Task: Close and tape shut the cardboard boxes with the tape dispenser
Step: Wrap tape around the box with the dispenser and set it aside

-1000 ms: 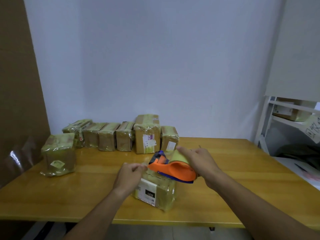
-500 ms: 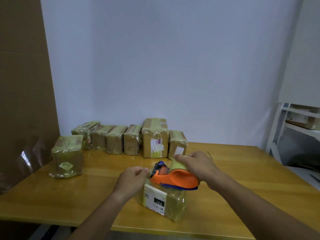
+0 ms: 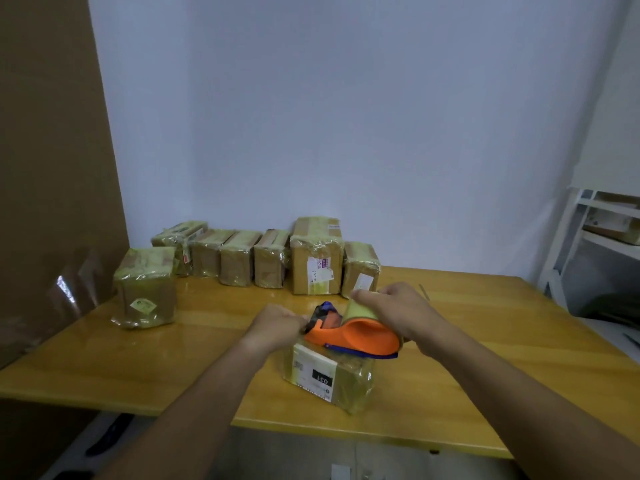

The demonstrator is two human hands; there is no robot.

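Orange tape dispenser (image 3: 353, 336) with blue trim, brown taped box (image 3: 329, 375), yellow-brown wooden table (image 3: 485, 358).

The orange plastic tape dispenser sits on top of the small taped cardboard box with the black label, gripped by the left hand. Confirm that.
Not quite: the right hand grips the orange plastic tape dispenser, as the head view shows. It does sit on the small taped cardboard box with the black label.

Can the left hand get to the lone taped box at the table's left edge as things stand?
Probably yes. Bare tabletop lies between the left hand and the lone box. But the hand is curled at the tape dispenser's front and would have to let go first.
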